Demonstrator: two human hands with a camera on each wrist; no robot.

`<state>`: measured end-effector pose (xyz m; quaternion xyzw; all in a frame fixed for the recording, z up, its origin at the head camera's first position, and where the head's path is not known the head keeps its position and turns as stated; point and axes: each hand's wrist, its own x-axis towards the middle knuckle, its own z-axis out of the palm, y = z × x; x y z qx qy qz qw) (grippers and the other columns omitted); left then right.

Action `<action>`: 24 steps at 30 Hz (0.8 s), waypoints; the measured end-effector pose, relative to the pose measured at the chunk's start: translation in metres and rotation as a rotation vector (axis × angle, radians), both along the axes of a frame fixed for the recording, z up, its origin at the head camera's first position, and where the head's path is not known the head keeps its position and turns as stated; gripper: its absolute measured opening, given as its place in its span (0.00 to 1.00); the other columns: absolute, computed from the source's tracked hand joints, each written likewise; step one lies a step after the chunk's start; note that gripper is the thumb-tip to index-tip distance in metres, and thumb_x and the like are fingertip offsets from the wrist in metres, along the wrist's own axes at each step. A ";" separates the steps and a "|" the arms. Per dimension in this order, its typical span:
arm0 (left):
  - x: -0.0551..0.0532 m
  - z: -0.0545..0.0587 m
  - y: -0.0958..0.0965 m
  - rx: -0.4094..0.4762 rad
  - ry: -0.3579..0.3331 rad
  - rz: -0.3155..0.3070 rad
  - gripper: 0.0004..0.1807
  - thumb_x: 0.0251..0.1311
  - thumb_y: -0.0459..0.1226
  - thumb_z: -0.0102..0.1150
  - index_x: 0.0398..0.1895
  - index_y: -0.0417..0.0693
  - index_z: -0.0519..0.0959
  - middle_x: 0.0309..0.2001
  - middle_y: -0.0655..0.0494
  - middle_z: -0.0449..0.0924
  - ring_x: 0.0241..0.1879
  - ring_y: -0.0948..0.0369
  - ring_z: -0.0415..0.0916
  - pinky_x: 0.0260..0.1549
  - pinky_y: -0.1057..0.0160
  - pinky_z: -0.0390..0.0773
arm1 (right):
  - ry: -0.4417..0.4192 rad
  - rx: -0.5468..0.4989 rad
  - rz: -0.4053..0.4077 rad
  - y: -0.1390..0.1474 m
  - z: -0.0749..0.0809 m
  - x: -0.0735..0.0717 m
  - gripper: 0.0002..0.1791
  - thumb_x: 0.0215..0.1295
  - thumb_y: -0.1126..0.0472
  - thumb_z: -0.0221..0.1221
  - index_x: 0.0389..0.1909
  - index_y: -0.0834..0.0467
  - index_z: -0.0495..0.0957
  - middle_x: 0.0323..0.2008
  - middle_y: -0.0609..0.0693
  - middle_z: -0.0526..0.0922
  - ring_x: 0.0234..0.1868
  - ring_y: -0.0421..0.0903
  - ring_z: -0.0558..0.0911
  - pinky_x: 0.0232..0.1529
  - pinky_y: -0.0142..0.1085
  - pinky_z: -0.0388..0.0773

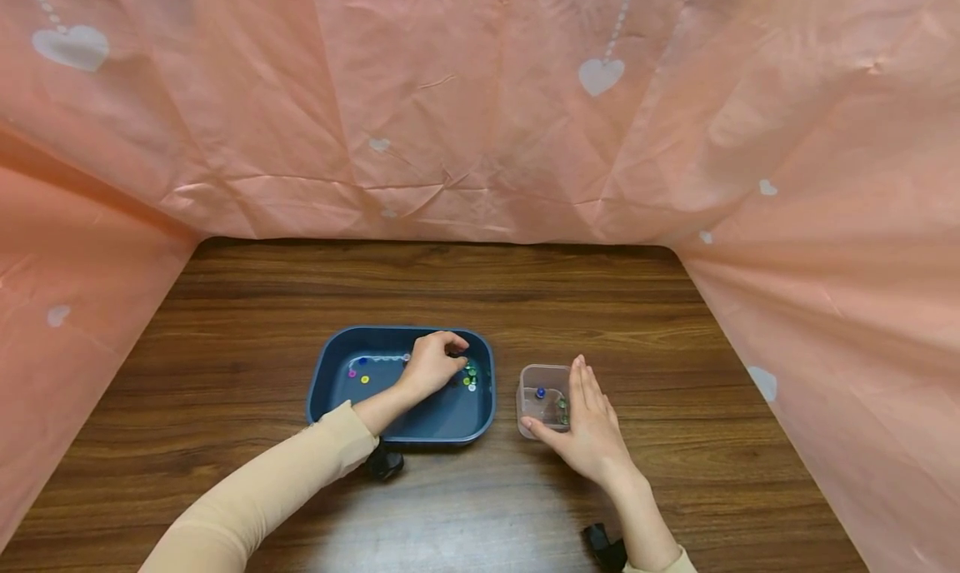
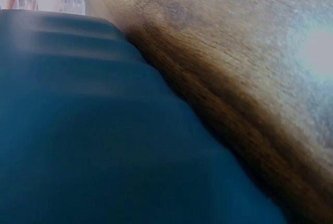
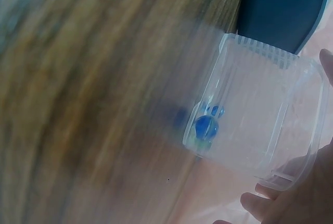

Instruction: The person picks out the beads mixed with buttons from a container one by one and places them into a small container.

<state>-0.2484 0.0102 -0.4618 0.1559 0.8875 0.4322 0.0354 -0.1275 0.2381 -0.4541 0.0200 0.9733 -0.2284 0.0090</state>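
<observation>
My left hand (image 1: 429, 365) is inside the blue tray (image 1: 442, 421), at the centre of the head view; its fingers are bent, with the thumb near to them, but I cannot tell if they pinch something. Close to the fingertips, at the tray's right end, lie small green pieces (image 1: 472, 374); a yellow piece (image 1: 365, 380) and a pink piece (image 1: 352, 374) lie toward the left end. My right hand (image 1: 595, 431), right of centre, has its fingers straight and its thumb spread apart, steadying the clear box (image 1: 548, 378), as it seems. In this box are a blue ball (image 1: 541, 393) and some greenish pieces. I judge the step in hand as picking from the tray; the next move calls for a fine pinch on one small piece, while the box is kept steady.
</observation>
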 end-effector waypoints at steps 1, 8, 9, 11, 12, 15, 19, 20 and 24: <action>0.000 0.000 0.000 -0.005 -0.003 -0.004 0.11 0.50 0.32 0.63 0.40 0.42 0.81 0.38 0.51 0.82 0.41 0.55 0.78 0.40 0.57 0.77 | 0.005 0.000 0.000 0.000 0.000 0.000 0.65 0.46 0.23 0.50 0.71 0.59 0.31 0.72 0.55 0.34 0.72 0.55 0.41 0.64 0.59 0.46; -0.004 0.000 0.000 -0.015 -0.024 -0.004 0.11 0.50 0.31 0.62 0.39 0.42 0.82 0.37 0.50 0.82 0.40 0.55 0.78 0.38 0.57 0.77 | 0.014 -0.003 0.002 0.000 0.000 0.000 0.64 0.46 0.24 0.51 0.71 0.60 0.32 0.72 0.55 0.34 0.72 0.55 0.40 0.64 0.59 0.47; -0.004 0.000 0.000 -0.016 -0.029 -0.003 0.11 0.50 0.31 0.62 0.39 0.42 0.82 0.37 0.50 0.82 0.40 0.55 0.78 0.39 0.57 0.77 | 0.013 -0.004 0.002 0.000 0.000 0.000 0.64 0.46 0.24 0.51 0.71 0.60 0.32 0.72 0.55 0.34 0.72 0.55 0.40 0.64 0.59 0.47; -0.005 -0.001 0.001 -0.028 -0.036 -0.008 0.11 0.50 0.31 0.62 0.39 0.42 0.82 0.37 0.50 0.83 0.40 0.55 0.78 0.39 0.57 0.77 | 0.012 -0.004 0.001 0.000 0.000 0.000 0.64 0.46 0.24 0.51 0.71 0.60 0.32 0.72 0.55 0.34 0.72 0.55 0.40 0.64 0.59 0.47; -0.005 -0.001 0.000 -0.033 -0.043 -0.011 0.12 0.50 0.31 0.62 0.40 0.42 0.82 0.37 0.50 0.82 0.41 0.55 0.78 0.39 0.57 0.77 | 0.012 -0.004 0.002 0.000 0.001 0.000 0.64 0.46 0.24 0.51 0.71 0.60 0.32 0.72 0.55 0.34 0.72 0.55 0.40 0.64 0.59 0.47; -0.005 -0.002 0.000 -0.055 -0.051 -0.023 0.12 0.50 0.30 0.62 0.40 0.42 0.82 0.38 0.50 0.82 0.41 0.54 0.78 0.38 0.57 0.77 | 0.010 -0.006 0.001 0.000 0.001 0.001 0.64 0.47 0.24 0.51 0.70 0.60 0.31 0.72 0.55 0.34 0.72 0.55 0.40 0.64 0.59 0.46; -0.004 -0.004 0.000 -0.085 -0.042 -0.024 0.12 0.48 0.30 0.62 0.39 0.43 0.82 0.37 0.50 0.83 0.40 0.55 0.79 0.38 0.57 0.78 | 0.009 -0.005 0.001 0.000 0.000 0.001 0.64 0.46 0.24 0.50 0.71 0.60 0.31 0.72 0.55 0.34 0.72 0.55 0.41 0.64 0.59 0.47; -0.004 -0.005 0.000 -0.087 -0.041 -0.022 0.12 0.48 0.29 0.62 0.39 0.43 0.82 0.37 0.50 0.83 0.40 0.55 0.79 0.38 0.58 0.78 | 0.010 -0.006 0.002 0.000 0.000 0.001 0.64 0.46 0.24 0.51 0.71 0.60 0.32 0.72 0.55 0.34 0.71 0.55 0.41 0.64 0.59 0.47; -0.003 -0.007 0.001 -0.092 -0.032 -0.023 0.12 0.47 0.29 0.62 0.38 0.42 0.82 0.36 0.50 0.83 0.39 0.55 0.79 0.37 0.59 0.78 | 0.011 -0.011 0.002 0.000 0.000 0.001 0.64 0.46 0.24 0.51 0.71 0.61 0.32 0.72 0.55 0.34 0.72 0.55 0.40 0.64 0.59 0.46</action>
